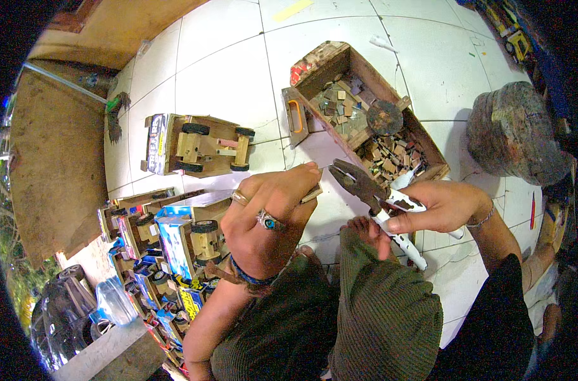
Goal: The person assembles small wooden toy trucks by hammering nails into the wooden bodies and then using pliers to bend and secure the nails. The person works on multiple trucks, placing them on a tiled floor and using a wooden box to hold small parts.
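My left hand [260, 216], with rings on its fingers, is closed on a small flat wooden piece [312, 193] that shows past the fingertips. My right hand [444, 206] grips pliers [365, 184] with dark, worn jaws and chipped white handles. The handles are spread apart, and the jaws point toward the left hand without touching the piece. Beyond both hands stands a wooden box [435, 145], holding many small wood scraps [390, 155] and a round dark disc [385, 118]. To the left, a wooden toy truck [203, 145] has its black wheels facing up.
More wooden toy trucks [177, 244] line the floor at the left. A thick wood stump [514, 133] stands at the right, near a thin red stick-like item [533, 211]. A broom [114, 114] lies at the far left. A small white tube [383, 43] rests behind the box.
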A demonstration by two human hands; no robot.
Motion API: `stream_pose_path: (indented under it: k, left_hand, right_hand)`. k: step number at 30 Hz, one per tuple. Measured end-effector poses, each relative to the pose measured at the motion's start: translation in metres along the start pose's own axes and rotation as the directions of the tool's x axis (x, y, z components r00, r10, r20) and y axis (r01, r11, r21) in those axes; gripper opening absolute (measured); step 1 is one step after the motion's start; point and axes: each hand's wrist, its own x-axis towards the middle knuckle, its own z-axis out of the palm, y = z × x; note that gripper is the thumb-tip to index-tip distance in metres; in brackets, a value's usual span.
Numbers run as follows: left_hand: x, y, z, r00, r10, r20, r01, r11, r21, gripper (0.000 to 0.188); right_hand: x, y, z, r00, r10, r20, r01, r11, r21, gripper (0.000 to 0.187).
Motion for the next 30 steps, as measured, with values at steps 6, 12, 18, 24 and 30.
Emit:
stream_pose_path:
  k: [6, 12, 18, 24, 30]
  left_hand:
    - [0.003, 0.000, -0.002, 0.999, 0.004, 0.035, -0.004, 1.000, 0.015, 0.032]
    - [0.002, -0.001, 0.000, 0.998, -0.056, 0.006, 0.056, 0.996, -0.074, 0.031]
    - [0.003, 0.008, 0.017, 0.981, -0.141, -0.135, 0.143, 0.990, 0.004, 0.031]
    - [0.008, 0.005, 0.008, 0.976, -0.210, -0.051, 0.213, 0.974, 0.081, 0.022]
    - [0.010, -0.019, -0.010, 0.907, -0.410, -0.096, 0.394, 0.907, -0.150, 0.019]
  right_hand:
    - [-0.002, -0.007, 0.007, 0.993, 0.102, -0.062, -0.098, 0.994, 0.055, 0.037]
    - [0.004, -0.002, 0.019, 0.990, 0.048, -0.132, -0.035, 0.994, 0.100, 0.041]
    - [0.015, 0.001, 0.021, 0.978, 0.038, -0.207, -0.013, 0.992, 0.125, 0.041]
    - [0.017, -0.003, 0.017, 0.954, -0.009, -0.301, 0.012, 1.000, 0.006, 0.039]
    - [0.049, 0.035, 0.026, 0.927, -0.024, -0.375, -0.091, 0.953, -0.288, 0.038]
